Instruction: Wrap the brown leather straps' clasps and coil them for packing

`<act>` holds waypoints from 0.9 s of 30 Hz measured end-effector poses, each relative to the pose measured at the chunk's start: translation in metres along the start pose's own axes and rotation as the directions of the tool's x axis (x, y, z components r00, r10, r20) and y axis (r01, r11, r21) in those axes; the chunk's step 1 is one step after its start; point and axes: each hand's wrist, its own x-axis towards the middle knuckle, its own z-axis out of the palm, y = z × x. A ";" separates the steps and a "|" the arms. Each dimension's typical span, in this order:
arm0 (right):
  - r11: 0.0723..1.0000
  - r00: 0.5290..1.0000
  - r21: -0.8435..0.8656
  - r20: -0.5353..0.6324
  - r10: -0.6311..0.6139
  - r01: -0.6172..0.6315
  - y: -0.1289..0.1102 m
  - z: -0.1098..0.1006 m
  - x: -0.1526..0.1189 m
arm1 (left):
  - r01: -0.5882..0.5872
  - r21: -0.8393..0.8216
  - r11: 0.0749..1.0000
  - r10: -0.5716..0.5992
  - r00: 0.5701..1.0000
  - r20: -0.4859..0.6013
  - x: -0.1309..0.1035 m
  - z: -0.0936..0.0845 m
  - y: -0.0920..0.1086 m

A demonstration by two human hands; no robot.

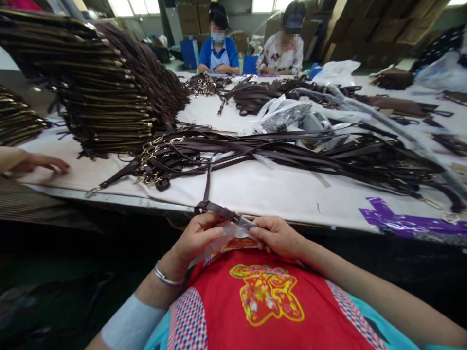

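Note:
Just past the table's near edge, my left hand pinches a dark brown strap with a buckle, along with a thin clear plastic piece. My right hand is closed on the other end of the plastic, close to the buckle. From the held part, the strap runs up over the table edge toward a long pile of brown straps with gold-coloured clasps. Both hands are in front of a red apron.
A tall stack of brown straps stands at the left on the white table. Another person's hand rests beside it. Purple tape lies at the right edge. Two people sit across, beyond plastic bags.

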 end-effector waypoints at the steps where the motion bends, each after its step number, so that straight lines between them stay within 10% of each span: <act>1: 0.998 0.999 -0.045 -0.011 -0.036 0.035 -0.001 -0.004 -0.006 | -0.025 -0.057 0.998 0.027 0.999 0.035 0.006 0.003 0.004; 10: 0.895 0.950 -0.391 -0.129 -0.284 0.215 0.008 -0.031 -0.038 | -0.130 0.607 0.784 0.016 0.982 0.191 0.046 0.037 0.057; 27: 0.962 0.926 0.059 -0.291 -0.238 0.266 0.016 -0.033 -0.035 | -0.214 0.444 0.870 0.160 0.975 0.158 0.033 0.056 0.035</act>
